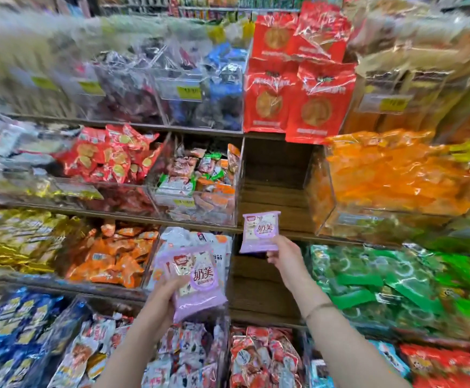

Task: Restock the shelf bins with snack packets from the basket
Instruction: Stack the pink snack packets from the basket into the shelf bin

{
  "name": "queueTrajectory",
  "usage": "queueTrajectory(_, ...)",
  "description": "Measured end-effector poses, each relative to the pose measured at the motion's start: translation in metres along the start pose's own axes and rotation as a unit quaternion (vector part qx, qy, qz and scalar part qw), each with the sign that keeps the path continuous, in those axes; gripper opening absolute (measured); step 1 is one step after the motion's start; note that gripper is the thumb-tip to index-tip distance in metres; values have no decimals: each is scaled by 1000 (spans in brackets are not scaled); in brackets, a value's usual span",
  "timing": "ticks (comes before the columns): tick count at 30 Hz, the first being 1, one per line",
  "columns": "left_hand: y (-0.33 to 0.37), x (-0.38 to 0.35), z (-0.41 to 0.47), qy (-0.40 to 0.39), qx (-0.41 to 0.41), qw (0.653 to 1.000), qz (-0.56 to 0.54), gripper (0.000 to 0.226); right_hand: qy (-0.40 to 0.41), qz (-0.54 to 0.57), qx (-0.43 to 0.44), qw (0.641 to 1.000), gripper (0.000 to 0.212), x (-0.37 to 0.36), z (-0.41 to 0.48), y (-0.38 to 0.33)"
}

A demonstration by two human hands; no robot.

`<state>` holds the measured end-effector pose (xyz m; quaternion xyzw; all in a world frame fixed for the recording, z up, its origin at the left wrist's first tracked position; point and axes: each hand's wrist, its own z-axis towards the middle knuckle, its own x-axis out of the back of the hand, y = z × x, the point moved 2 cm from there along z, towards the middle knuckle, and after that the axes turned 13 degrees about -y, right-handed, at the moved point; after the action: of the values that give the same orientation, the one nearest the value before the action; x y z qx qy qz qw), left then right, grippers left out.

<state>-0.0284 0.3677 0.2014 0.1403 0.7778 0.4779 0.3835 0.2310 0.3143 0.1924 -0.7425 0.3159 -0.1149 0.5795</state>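
At lower centre of the frame, left hand (159, 302), fingers curled around the lower left edge of a pale purple plastic snack packet (197, 278) with a white-and-red picture and dark printed characters. Held tilted, in front of a clear plastic bin of white packets (220, 247).

Just right of centre, right hand (284, 257) pinching the bottom edge of a second pale purple snack packet (260, 232). Held nearly upright, before the front lip of a brown wooden shelf bay (273, 197). Thin bracelet (319, 306) round the right wrist. The two purple packets apart, not touching.

Left of the bay, a clear plastic bin of mixed green, orange and white packets (200, 180). Right of it, a clear bin heaped with orange packets (390, 175).

Upper right of centre, tall red bags with a round golden picture (298, 102). At right, below the orange bin, bright green packets (368, 278). At bottom centre, small red-and-white packets (261, 357). Upper left too blurred to read.
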Motion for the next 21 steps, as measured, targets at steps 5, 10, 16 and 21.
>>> queueTrajectory(5,8,13,33,26,7,1000,9,40,39,-70,-11,997,25,-11,68,-29)
queueTrajectory(10,15,21,59,8,38,999,12,55,110,-137,8,984,22,-11,117,-38)
queueTrajectory(16,11,36,84,-11,56,998,-13,45,117,-119,10,986,8,-17,156,-41)
queueTrajectory(21,8,41,90,-5,45,998,-41,40,135,-251,12,958,34,-15,170,-51)
